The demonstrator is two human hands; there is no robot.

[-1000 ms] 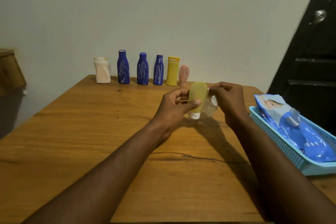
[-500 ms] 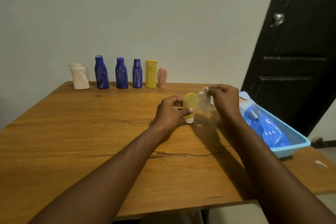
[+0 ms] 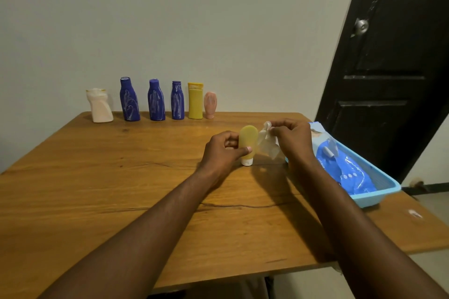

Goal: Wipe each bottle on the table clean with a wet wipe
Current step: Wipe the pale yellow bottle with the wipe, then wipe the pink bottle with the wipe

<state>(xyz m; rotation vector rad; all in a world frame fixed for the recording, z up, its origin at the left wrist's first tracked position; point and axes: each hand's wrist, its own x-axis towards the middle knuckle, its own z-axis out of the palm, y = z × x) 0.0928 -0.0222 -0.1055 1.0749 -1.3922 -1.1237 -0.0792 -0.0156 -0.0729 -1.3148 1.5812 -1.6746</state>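
Note:
My left hand (image 3: 222, 150) grips a small yellow tube bottle (image 3: 247, 139) standing cap-down on the wooden table (image 3: 102, 184). Just right of it, my right hand (image 3: 292, 139) pinches a crumpled white wet wipe (image 3: 266, 144), a little apart from the tube. Along the far edge stands a row: a white bottle (image 3: 99, 105), three blue bottles smeared with white marks (image 3: 129, 99) (image 3: 156, 100) (image 3: 177, 100), a yellow bottle (image 3: 195, 101) and a small pink tube (image 3: 210, 105).
A light blue basket (image 3: 375, 193) at the table's right edge holds a blue wet-wipe pack (image 3: 345, 165). A dark door (image 3: 393, 60) stands behind it. A small white scrap (image 3: 415, 213) lies near the right corner of the table.
My right hand has lifted the wipe off the yellow tube and moved it slightly right. The view has tilted up and pulled back, showing more wall and door.

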